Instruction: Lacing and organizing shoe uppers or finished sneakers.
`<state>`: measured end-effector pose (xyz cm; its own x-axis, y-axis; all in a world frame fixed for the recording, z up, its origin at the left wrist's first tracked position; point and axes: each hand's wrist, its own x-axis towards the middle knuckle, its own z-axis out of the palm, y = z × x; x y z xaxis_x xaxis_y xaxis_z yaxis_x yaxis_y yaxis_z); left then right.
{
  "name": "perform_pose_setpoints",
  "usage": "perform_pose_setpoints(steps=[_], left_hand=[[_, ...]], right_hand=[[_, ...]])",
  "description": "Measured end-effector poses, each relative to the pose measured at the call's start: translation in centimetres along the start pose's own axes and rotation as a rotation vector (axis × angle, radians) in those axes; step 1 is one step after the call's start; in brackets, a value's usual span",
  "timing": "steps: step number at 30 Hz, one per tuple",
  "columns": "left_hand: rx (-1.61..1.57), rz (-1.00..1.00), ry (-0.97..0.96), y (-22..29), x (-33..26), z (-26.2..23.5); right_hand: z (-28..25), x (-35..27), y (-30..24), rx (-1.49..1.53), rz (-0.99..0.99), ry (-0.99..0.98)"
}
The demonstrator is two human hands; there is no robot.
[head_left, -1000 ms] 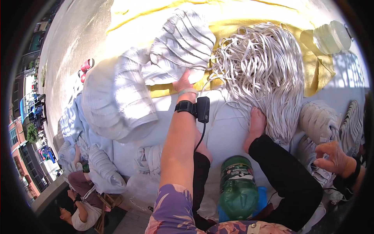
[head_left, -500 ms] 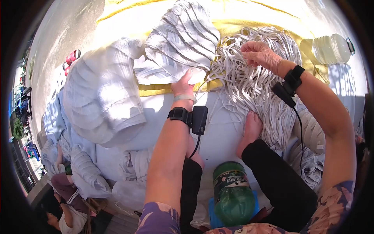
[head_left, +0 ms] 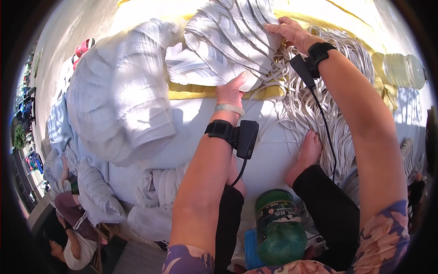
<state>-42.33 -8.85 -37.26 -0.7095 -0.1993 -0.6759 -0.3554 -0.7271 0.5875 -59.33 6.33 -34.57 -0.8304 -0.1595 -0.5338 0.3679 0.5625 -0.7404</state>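
A fanned stack of white mesh pieces that look like shoe uppers (head_left: pixel 228 41) lies in front of me. My left hand (head_left: pixel 232 89) grips its near edge, thumb on top and the other fingers hidden underneath. At the stack's right edge is my right hand (head_left: pixel 294 34), its bent fingers touching the layers. Whatever those fingers pinch is too small to make out. Just beyond and below the right hand spreads a big loose heap of white shoelaces (head_left: pixel 319 109), some strands reaching toward the stack.
Left of the stack sits a plastic-wrapped bundle of white pieces (head_left: pixel 121 91). A yellow cloth (head_left: pixel 191 91) lies beneath the stack. A clear bottle (head_left: pixel 404 71) lies far right; a green bottle (head_left: pixel 280 228) is between my legs. Another person (head_left: pixel 75 242) sits lower left.
My right hand has moved left and away from me, from above the shoelaces to the stack's right edge. My left hand keeps its grip. The view has shifted slightly.
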Motion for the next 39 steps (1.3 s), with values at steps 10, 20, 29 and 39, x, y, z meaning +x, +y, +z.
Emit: perform_pose_setpoints(steps=[10, 20, 29, 39], left_hand=[[-0.134, 0.013, -0.227, 4.7, -7.5, 2.0], [0.333, 0.076, -0.073, 14.0, -35.4, -0.6], [0.067, 0.368, 0.0, 11.4, -60.5, -19.8], [-0.333, -0.123, 0.236, -4.5, -72.0, -29.5]], right_hand=[[-2.1, -3.6, -1.1, 0.373, 0.136, -0.216], [-2.3, -32.0, -7.7, 0.598, 0.179, -0.611], [16.6, -49.4, -15.5, 0.071, -0.226, -0.726], [29.6, -58.4, -8.2, -0.655, -0.279, -1.044]])
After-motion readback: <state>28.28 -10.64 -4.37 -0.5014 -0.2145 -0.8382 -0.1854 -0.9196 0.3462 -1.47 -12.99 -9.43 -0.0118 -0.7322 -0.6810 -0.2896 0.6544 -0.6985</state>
